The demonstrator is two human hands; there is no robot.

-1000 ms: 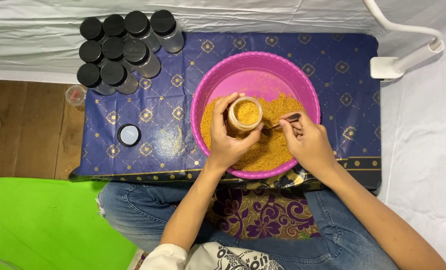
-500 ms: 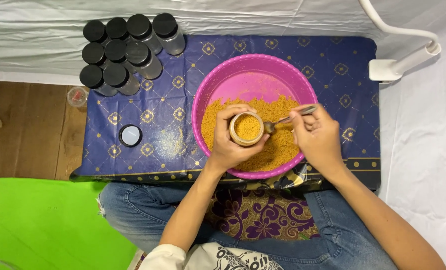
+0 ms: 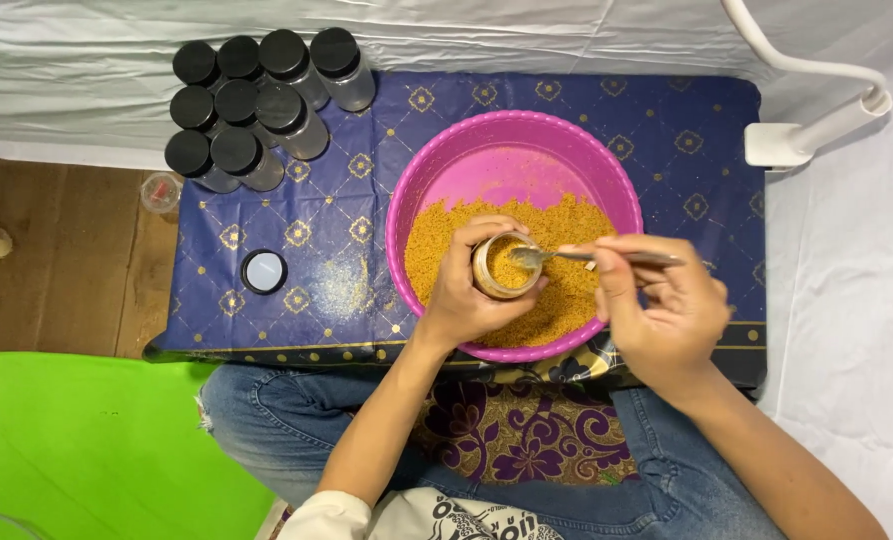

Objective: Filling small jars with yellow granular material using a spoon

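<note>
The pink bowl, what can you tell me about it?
The pink bowl is round, looks like plastic, and sits on the blue patterned cloth. Orange-yellow crumbs fill its near half; the far part is bare and dusted. Over it the left hand holds a small jar and the right hand a spoon.

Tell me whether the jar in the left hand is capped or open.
Open: the jar shows orange grains inside, and the spoon reaches its mouth.

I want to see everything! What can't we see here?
Head view:
- Small round jar: its sides are hidden by the left hand.
- Thin metal spoon: its handle end is hidden under the right hand.
- Black-lidded clear jars: contents hidden beneath lids.
</note>
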